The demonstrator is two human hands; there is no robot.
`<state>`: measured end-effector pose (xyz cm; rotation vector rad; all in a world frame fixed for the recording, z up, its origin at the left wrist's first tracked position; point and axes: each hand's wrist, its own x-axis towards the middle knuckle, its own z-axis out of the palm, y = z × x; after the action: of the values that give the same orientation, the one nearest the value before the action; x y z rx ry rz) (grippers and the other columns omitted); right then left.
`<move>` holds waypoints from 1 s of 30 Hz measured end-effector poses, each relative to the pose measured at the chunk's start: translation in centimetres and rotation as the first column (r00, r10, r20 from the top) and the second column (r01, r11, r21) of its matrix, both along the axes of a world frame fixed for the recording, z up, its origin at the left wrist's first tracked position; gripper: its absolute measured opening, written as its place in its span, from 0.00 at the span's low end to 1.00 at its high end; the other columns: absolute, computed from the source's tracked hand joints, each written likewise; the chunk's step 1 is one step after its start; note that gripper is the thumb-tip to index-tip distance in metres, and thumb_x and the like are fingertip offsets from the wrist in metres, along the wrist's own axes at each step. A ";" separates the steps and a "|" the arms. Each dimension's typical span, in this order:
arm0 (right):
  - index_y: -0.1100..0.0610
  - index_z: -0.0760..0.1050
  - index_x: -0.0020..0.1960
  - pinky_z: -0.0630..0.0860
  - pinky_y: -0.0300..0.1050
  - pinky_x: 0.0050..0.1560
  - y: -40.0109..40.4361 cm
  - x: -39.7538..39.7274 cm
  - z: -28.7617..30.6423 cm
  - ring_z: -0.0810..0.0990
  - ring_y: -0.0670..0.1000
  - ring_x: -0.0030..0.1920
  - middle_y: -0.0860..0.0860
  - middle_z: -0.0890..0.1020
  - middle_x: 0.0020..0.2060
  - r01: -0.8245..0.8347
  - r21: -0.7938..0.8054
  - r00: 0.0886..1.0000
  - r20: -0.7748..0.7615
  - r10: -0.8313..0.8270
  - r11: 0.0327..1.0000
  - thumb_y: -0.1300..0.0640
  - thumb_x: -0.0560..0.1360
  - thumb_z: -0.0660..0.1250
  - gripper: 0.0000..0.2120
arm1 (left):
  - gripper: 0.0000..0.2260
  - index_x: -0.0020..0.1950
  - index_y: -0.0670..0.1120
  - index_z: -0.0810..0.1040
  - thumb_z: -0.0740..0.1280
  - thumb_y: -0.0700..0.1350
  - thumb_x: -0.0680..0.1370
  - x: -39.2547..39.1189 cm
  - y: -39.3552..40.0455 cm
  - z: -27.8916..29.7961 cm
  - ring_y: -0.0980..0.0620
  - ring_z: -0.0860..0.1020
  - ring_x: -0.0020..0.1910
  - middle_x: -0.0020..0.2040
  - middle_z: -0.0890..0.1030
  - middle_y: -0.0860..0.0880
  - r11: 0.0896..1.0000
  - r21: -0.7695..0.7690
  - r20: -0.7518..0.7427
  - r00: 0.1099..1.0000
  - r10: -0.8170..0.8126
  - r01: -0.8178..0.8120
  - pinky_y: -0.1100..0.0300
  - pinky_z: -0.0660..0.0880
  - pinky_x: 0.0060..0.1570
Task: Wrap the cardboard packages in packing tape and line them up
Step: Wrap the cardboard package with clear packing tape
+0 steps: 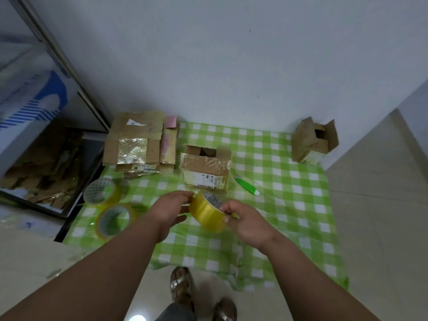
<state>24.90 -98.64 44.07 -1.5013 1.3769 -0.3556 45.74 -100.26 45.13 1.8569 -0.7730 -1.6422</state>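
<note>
- The right hand (pixel 245 220), just right of the frame's middle, grips a yellowish roll of clear packing tape (pixel 207 213): its fingers curl over the roll's near rim and into the core, with the thumb on the outer band.
- The left hand (pixel 172 210), just left of the roll, has its fingers loosely bent, the fingertips touching the roll's left edge; whether they pinch a loose tape end cannot be told.
- The held roll hangs above a green-and-white checked cloth (pixel 289 200) spread on the floor.
- Straight above the roll in the frame lies a tape-covered cardboard package with a white shipping label (pixel 206 169), its far flaps open.
- In the upper left of the cloth sits a stack of flattened, taped cardboard packages (pixel 136 141), one with a pink patch.
- At the upper right corner of the cloth a small open cardboard box (pixel 313 141) stands against the white wall.
- Two more yellowish tape rolls (pixel 103 191) (pixel 115 220) lie at the cloth's left edge, just beside each other.
- A green-and-white cutter (pixel 246 189) lies right of the labelled package.
</note>
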 end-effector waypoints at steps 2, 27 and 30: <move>0.42 0.74 0.49 0.72 0.52 0.63 -0.1 -0.3 0.5 0.76 0.50 0.56 0.42 0.77 0.49 -0.004 -0.006 1.000 0.013 0.004 1.000 0.57 0.80 0.65 0.08 | 0.12 0.54 0.49 0.81 0.58 0.39 0.82 -0.4 0.2 0.6 0.49 0.80 0.54 0.56 0.82 0.48 1.000 -0.023 -0.018 1.000 -0.012 0.012 0.55 0.77 0.53; 0.44 0.71 0.43 0.69 0.57 0.65 0.2 -1.2 4.0 0.77 0.54 0.54 0.45 0.79 0.44 0.049 -0.071 0.994 0.103 -0.042 0.996 0.55 0.81 0.61 0.09 | 0.10 0.40 0.53 0.73 0.63 0.43 0.80 -3.4 1.0 4.0 0.59 0.73 0.36 0.38 0.76 0.55 0.836 -0.335 0.751 0.659 -0.042 0.435 0.62 0.64 0.32; 0.44 0.68 0.41 0.67 0.53 0.61 0.0 -1.2 4.3 0.71 0.52 0.49 0.43 0.75 0.38 0.020 -0.080 0.996 0.092 -0.012 0.997 0.52 0.82 0.59 0.11 | 0.09 0.41 0.51 0.71 0.61 0.42 0.81 -3.5 0.4 4.5 0.58 0.72 0.36 0.38 0.74 0.55 0.837 -0.322 0.750 0.659 -0.059 0.442 0.63 0.62 0.31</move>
<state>23.67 -98.65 48.40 -1.5214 1.3163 -0.4892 42.22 -99.91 49.66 2.0386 -1.6828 -0.6536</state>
